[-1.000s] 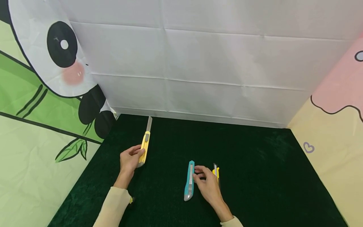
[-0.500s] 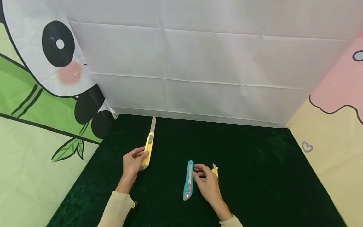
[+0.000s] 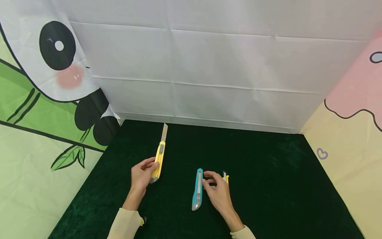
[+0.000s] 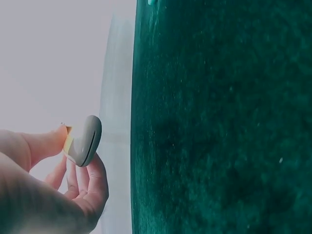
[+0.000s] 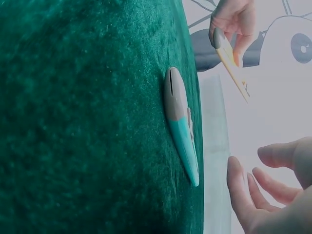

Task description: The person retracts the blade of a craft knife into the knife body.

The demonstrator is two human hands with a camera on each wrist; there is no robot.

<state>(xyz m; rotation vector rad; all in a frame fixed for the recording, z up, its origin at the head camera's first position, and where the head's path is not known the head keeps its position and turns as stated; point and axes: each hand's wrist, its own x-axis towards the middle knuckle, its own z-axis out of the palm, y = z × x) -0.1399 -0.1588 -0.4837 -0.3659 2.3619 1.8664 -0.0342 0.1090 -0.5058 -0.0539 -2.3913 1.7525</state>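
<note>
My left hand point(image 3: 142, 176) pinches a yellow utility knife point(image 3: 159, 160) near its grey end, thumb on one side and fingers on the other. The knife's bare blade point(image 3: 164, 132) points toward the back wall. In the left wrist view the knife's grey end cap point(image 4: 90, 140) faces the camera. My right hand point(image 3: 219, 194) hovers beside a teal utility knife point(image 3: 197, 191), thumb and fingertips apart with nothing between them. In the right wrist view the teal knife point(image 5: 183, 131) lies flat on the cloth, apart from the fingers. A smaller yellow-and-black knife point(image 3: 225, 176) is partly hidden behind my right hand.
Dark green velvety cloth point(image 3: 268, 186) covers the table. A white fabric wall point(image 3: 209, 66) rises behind its back edge. Printed cartoon sheets hang at the left point(image 3: 38, 166) and right point(image 3: 355, 159) sides.
My left hand has moved right and slightly toward me, carrying the yellow utility knife. The right hand has stayed almost still beside the teal knife. The head view has shifted slightly.
</note>
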